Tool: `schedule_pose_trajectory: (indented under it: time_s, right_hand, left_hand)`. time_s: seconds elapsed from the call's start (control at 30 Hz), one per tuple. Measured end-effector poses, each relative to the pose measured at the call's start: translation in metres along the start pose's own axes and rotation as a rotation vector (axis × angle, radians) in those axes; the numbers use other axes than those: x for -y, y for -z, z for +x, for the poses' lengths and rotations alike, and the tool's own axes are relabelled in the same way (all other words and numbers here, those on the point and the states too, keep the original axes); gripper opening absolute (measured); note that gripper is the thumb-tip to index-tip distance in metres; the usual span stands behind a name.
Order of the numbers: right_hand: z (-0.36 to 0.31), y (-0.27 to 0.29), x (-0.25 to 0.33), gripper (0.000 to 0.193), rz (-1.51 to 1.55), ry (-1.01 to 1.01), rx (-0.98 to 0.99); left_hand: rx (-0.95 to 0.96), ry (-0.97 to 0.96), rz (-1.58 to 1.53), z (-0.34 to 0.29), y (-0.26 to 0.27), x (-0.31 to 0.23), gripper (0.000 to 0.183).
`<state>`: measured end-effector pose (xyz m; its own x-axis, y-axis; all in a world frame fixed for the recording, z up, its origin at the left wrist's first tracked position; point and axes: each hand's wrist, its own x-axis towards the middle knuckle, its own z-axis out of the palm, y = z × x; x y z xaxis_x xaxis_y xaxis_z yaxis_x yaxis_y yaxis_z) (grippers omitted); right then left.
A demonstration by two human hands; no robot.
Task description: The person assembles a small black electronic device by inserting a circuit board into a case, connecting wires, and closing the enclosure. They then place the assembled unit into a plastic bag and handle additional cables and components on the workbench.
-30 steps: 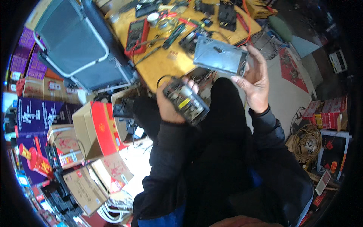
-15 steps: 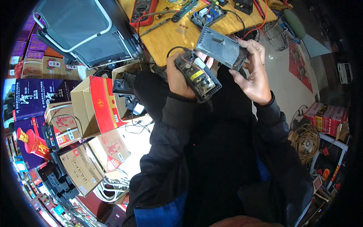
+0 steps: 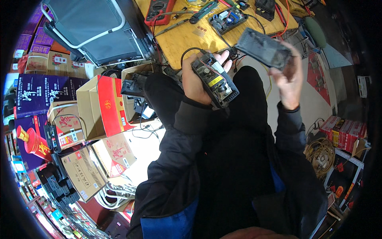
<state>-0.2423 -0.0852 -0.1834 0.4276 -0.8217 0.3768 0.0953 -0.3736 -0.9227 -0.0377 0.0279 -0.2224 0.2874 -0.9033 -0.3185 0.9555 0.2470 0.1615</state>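
While the left hand (image 3: 194, 84) holds an open case (image 3: 216, 81) above the lap (image 3: 242, 115), fingers half-curled beneath it, the right hand (image 3: 289, 81), blurred, has its fingers closed on 1 end of a black cover (image 3: 263, 48), apart from the case. Ahead, a 2nd case (image 3: 227, 20) and red meter (image 3: 159, 11) lie on the yellow table (image 3: 175, 49).

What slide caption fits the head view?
Left hand holds an open-cased circuit board; right hand, a dark plastic cover.

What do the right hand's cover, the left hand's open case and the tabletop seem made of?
Cover: probably dark plastic, dull; thin moulded-looking walls, though blurred.
Open case: likely matt black plastic, judging by its ribbed end.
Tabletop: yellowish wood or wood-look laminate, slightly glossy; faint grain streaks show.
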Motion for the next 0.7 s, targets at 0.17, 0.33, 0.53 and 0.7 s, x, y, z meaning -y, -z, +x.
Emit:
schedule_pose_trajectory:
  time_s: [0.17,0.33,0.53,0.7]
  right_hand:
    - [0.022,0.017,0.036,0.084,-0.080,0.059,0.039]
    - [0.021,-0.016,0.041,0.091,-0.384,-0.024,0.467]
    - [0.038,-0.022,0.042,0.084,-0.317,-0.184,0.474]
    - [0.031,-0.031,0.040,0.082,-0.406,-0.157,0.537]
  left_hand:
    - [0.029,-0.055,0.125,0.002,0.001,0.007,0.049]
    - [-0.007,-0.027,0.206,0.002,0.006,0.016,0.049]
    - [0.005,-0.052,0.117,0.003,0.016,0.015,0.037]
    - [-0.064,-0.120,0.246,0.000,0.010,0.015,0.037]
